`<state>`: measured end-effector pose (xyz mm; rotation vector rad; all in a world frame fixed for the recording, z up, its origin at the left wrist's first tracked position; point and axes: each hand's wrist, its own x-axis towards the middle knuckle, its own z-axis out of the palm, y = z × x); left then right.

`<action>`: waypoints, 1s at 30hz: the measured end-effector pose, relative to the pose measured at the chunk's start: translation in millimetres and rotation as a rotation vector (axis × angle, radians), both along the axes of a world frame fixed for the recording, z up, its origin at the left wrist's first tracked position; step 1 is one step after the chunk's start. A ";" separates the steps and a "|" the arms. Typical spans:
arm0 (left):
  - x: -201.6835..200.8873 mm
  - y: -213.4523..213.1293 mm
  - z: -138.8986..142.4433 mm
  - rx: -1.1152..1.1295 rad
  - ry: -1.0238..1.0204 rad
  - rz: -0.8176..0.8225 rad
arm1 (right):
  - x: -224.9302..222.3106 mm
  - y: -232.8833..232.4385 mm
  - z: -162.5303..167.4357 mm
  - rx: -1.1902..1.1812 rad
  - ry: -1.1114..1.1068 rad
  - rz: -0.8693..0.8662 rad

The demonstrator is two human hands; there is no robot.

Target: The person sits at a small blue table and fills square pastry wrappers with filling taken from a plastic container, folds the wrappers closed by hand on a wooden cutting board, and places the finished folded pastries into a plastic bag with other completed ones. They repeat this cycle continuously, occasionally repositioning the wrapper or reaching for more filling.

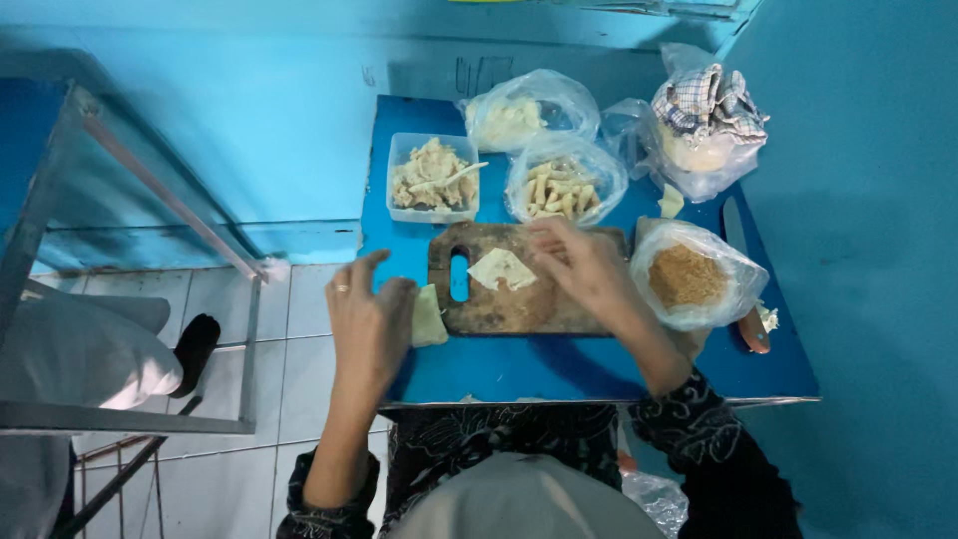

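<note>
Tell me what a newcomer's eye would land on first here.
The bright blue table against blue walls stands out, with a dark wooden cutting board at its middle bearing a pale square wrapper. The right hand rests on the board beside the wrapper; the left hand sits at the table's left edge by a stack of wrappers. Behind stand a tub of shredded filling and bags of food.

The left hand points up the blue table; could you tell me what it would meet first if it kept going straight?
Probably the clear tub of shredded filling; the left hand aims roughly there, though height is unclear.
</note>
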<state>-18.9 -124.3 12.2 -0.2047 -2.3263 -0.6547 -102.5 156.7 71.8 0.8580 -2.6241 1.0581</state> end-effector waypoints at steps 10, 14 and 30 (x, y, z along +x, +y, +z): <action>-21.1 -8.6 -21.8 0.167 -0.167 -0.123 | 60.9 128.0 24.3 0.152 0.102 -0.528; -29.0 4.2 -17.7 0.071 -0.170 -0.128 | 48.9 142.7 -9.6 0.339 0.187 -0.359; -69.8 51.1 -19.2 -0.144 -0.311 -0.040 | 23.3 157.8 -37.5 0.096 0.000 -0.485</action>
